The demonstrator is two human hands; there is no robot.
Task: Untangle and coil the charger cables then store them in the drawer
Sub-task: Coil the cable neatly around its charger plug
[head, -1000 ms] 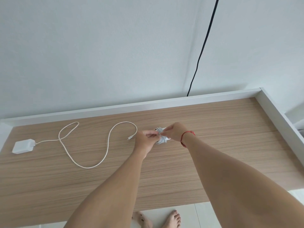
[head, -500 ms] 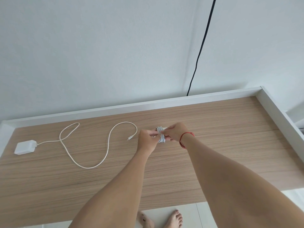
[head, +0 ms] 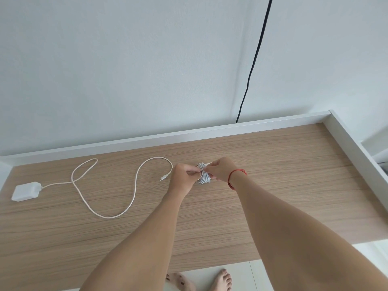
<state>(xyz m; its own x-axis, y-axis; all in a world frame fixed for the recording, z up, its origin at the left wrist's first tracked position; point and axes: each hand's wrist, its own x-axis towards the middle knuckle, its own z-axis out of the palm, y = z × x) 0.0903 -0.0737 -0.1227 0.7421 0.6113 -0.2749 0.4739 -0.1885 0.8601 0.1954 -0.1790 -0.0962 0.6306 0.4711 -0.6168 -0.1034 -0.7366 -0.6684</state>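
**Binding a wound coil, centre of frame**

Held at centre of frame, between left hand (head: 183, 179) and right hand (head: 220, 170): one small white coil (head: 203, 175), low over the worktop (head: 283, 185); contact with the surface not resolvable.

Left fingers (head: 191, 169) pinching the coil's left side. Right fingers (head: 210, 168) curled over its top and pinching a strand. Probable reason for the two-sided grip: to steady the turns from one side while tucking or wrapping the loose end from the other, so as to prevent springing open.

Laid flat across the left half of the frame: a second cable (head: 134, 198), loose, in open bends with one crossing at upper left. Joined at far left to an adapter (head: 26, 191). Free plug (head: 163, 177) just beside the left hand. Probably spread out this way after untangling, ready for coiling next.

Count:
- Cables on the worktop: two, one wound and one loose.
- Adapters: one.
- Hands: two, both on the coil.
- Red wristband (head: 236, 174): one, right wrist.
- Black cord (head: 252, 59) down the wall, upper right: one, seemingly no part of the task.
- Drawers in view: none.
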